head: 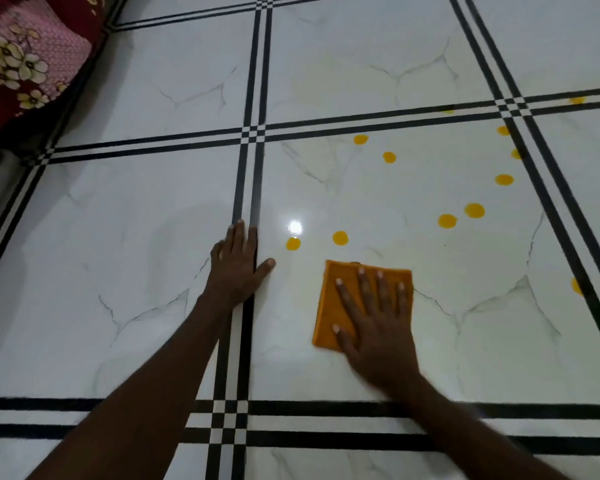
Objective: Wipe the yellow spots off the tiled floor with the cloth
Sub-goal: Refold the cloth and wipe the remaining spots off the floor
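Observation:
An orange folded cloth (333, 299) lies flat on the white marble-look tiled floor (465, 341). My right hand (374, 320) presses on it with straight, spread fingers. My left hand (238, 263) rests flat on the floor across a black tile border, left of the cloth. Several yellow spots dot the tile beyond the cloth: the nearest two (293, 243) (340, 238) just above it, others (447, 221) (474, 210) (504, 179) (389, 157) curving away to the far right. One spot (576, 286) sits on the right border line.
Black double-line borders (246, 188) divide the tiles. A dark red floral fabric (18, 64) fills the top left corner. A bright light glare (295, 226) reflects off the tile near the closest spots.

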The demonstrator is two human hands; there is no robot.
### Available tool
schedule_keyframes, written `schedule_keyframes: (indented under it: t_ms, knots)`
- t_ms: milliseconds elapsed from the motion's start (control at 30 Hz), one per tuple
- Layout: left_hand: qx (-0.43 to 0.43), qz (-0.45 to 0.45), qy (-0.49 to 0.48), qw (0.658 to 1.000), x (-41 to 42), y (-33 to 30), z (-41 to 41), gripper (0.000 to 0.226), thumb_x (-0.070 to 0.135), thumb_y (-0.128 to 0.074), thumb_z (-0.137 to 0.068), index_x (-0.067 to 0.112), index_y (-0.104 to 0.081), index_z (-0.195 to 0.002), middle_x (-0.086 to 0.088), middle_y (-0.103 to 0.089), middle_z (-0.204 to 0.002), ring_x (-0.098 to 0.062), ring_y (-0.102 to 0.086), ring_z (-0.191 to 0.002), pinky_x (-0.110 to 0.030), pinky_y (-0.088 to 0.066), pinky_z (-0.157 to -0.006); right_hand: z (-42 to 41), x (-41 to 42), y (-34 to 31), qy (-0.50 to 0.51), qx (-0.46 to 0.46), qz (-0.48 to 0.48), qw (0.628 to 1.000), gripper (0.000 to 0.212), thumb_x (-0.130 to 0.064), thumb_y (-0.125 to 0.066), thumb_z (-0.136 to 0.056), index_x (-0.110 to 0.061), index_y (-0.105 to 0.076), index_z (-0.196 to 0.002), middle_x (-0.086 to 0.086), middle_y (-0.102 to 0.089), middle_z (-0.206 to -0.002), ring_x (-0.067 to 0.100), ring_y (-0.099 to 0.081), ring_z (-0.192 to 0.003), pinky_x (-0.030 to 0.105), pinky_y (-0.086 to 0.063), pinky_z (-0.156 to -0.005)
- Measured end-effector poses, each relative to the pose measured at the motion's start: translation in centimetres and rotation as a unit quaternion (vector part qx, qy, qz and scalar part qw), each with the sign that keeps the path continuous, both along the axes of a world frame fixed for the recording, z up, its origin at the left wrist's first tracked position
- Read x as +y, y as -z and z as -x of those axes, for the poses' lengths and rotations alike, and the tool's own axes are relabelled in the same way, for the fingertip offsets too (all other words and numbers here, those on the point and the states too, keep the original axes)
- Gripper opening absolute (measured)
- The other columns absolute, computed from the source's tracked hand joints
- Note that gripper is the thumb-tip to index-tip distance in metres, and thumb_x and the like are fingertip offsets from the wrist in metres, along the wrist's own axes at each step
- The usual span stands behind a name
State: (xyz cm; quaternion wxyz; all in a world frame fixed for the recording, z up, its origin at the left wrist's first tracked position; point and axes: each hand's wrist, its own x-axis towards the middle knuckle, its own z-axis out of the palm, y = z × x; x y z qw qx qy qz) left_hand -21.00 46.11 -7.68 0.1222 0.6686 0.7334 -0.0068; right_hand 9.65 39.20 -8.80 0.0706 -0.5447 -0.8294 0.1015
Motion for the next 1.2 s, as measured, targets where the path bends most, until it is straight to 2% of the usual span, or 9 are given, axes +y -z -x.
schedule_keyframes:
  t_ms: [200, 367, 433, 533, 667, 767, 967, 1100, 1200]
  knots:
    - [-0.015, -0.030, 0.009, 0.999, -0.3, 1.0, 0.3, 0.085, 0.073, -0.016, -0.090, 0.027, 0.003, -0.160, -0.002, 0.011, -0.168, -0.018, 0.012, -0.154, -0.046, -0.003, -0.123, -0.9, 12.9, 0.4, 0.131, -0.030, -0.011, 0.991, 0.078, -0.059, -0.033, -0.093, -0.025, -0.027, -0.163, 0.019, -0.025, -0.168, 0.047, -0.023, -0.152, 0.066, -0.008, -0.123]
    - [-0.014, -0.024, 0.006, 1.000, -0.2, 0.9, 0.1, 0.090, 0.076, -0.016, -0.088, 0.027, 0.009, -0.159, -0.001, 0.017, -0.166, -0.018, 0.016, -0.153, -0.047, 0.002, -0.121, 7.2, 16.9, 0.0, -0.058, -0.045, 0.027, 0.997, 0.082, -0.067, -0.022, -0.092, -0.029, -0.018, -0.164, 0.016, -0.013, -0.171, 0.046, -0.010, -0.157, 0.066, -0.002, -0.122]
    - [-0.027, -0.009, -0.001, 1.000, -0.2, 0.1, 0.3, 0.099, 0.083, -0.020, -0.084, 0.025, 0.012, -0.158, -0.002, 0.021, -0.165, -0.019, 0.020, -0.152, -0.049, 0.005, -0.121, 9.4, 16.4, -0.6, -0.109, -0.056, 0.040, 0.992, 0.081, -0.069, -0.022, -0.094, -0.031, -0.012, -0.165, 0.015, -0.007, -0.172, 0.044, -0.004, -0.158, 0.065, 0.000, -0.123]
    - [-0.037, 0.054, 0.018, 0.998, 0.5, -0.7, 0.2, 0.117, 0.092, -0.030, -0.075, 0.024, 0.020, -0.156, -0.003, 0.033, -0.161, -0.022, 0.030, -0.148, -0.052, 0.011, -0.120, 6.7, 13.6, -0.9, -0.107, -0.065, 0.048, 0.991, 0.079, -0.068, -0.026, -0.097, -0.031, -0.011, -0.165, 0.012, -0.003, -0.173, 0.039, 0.002, -0.159, 0.064, 0.000, -0.125]
    - [-0.046, 0.089, 0.017, 0.995, 0.7, -1.0, 0.3, 0.124, 0.093, -0.037, -0.071, 0.027, 0.027, -0.153, 0.000, 0.042, -0.156, -0.019, 0.039, -0.144, -0.052, 0.016, -0.118, 1.3, 13.4, -1.1, -0.028, -0.068, 0.069, 0.995, 0.079, -0.066, -0.031, -0.093, -0.030, -0.022, -0.163, 0.011, -0.011, -0.173, 0.039, -0.009, -0.158, 0.064, -0.009, -0.123]
    - [-0.042, 0.081, 0.025, 0.996, 0.8, -0.9, 0.2, 0.122, 0.093, -0.036, -0.071, 0.027, 0.025, -0.154, 0.000, 0.041, -0.157, -0.019, 0.039, -0.144, -0.050, 0.016, -0.117, 2.8, 17.5, -0.7, 0.033, -0.054, 0.062, 0.996, 0.081, -0.067, -0.030, -0.092, -0.031, -0.023, -0.163, 0.015, -0.015, -0.172, 0.045, -0.015, -0.156, 0.066, -0.007, -0.121]
    - [-0.020, 0.056, 0.039, 0.997, 0.5, -0.8, 0.6, 0.126, 0.099, -0.029, -0.067, 0.024, 0.019, -0.156, -0.003, 0.033, -0.161, -0.022, 0.033, -0.147, -0.052, 0.012, -0.117, 12.4, 15.0, -0.1, -0.153, -0.032, 0.008, 0.988, 0.077, -0.068, -0.030, -0.098, -0.034, -0.014, -0.165, 0.012, -0.007, -0.173, 0.040, 0.000, -0.159, 0.068, -0.007, -0.123]
    - [-0.017, 0.093, 0.049, 0.994, 0.8, -1.4, 0.7, 0.135, 0.101, -0.032, -0.060, 0.025, 0.026, -0.153, -0.003, 0.039, -0.158, -0.022, 0.037, -0.145, -0.052, 0.015, -0.117, 6.8, 10.9, -0.4, -0.141, -0.037, 0.015, 0.989, 0.075, -0.064, -0.037, -0.099, -0.035, -0.012, -0.164, 0.008, -0.003, -0.174, 0.036, 0.000, -0.160, 0.065, -0.006, -0.125]
    - [-0.027, 0.103, 0.034, 0.994, 0.8, -1.6, 0.5, 0.122, 0.098, -0.022, -0.066, 0.028, 0.028, -0.152, 0.000, 0.041, -0.157, -0.019, 0.039, -0.144, -0.052, 0.015, -0.118, 1.4, 10.3, -0.7, -0.120, -0.043, 0.025, 0.992, 0.074, -0.062, -0.038, -0.096, -0.036, -0.018, -0.163, 0.009, -0.012, -0.173, 0.039, -0.011, -0.159, 0.066, -0.012, -0.123]
